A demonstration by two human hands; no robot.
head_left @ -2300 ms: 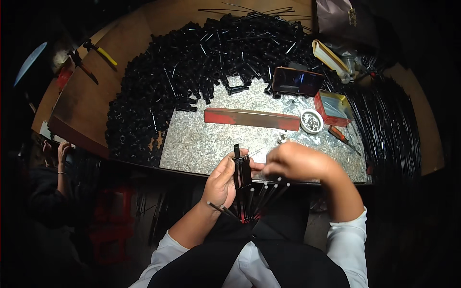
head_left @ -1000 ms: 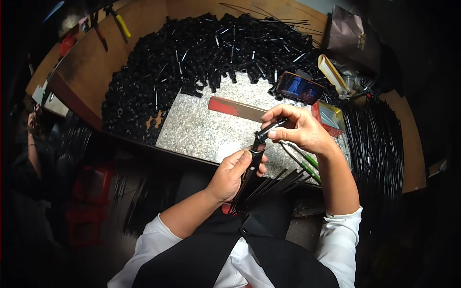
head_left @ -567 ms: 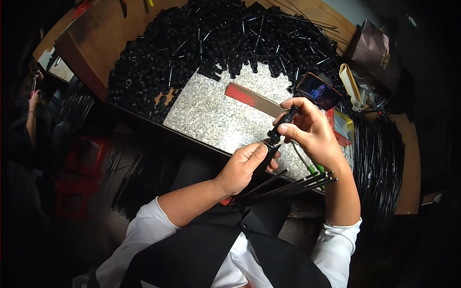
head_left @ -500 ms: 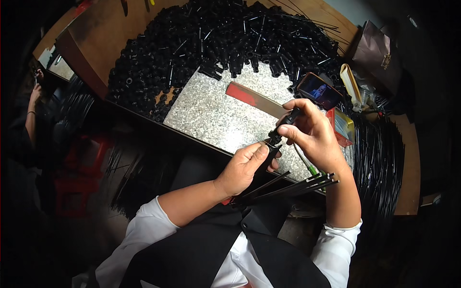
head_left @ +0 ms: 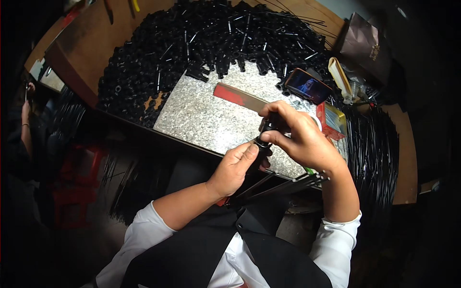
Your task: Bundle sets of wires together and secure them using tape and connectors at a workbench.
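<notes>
Left hand (head_left: 234, 167) closed around black rods (head_left: 283, 185), right hand (head_left: 300, 137) pinching small black tube (head_left: 265, 134) above granite slab (head_left: 201, 115)

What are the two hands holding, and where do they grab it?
Both hold one small black tube: the left hand grips its lower end, the right hand pinches its top. Thin black rods stick out below.
</notes>
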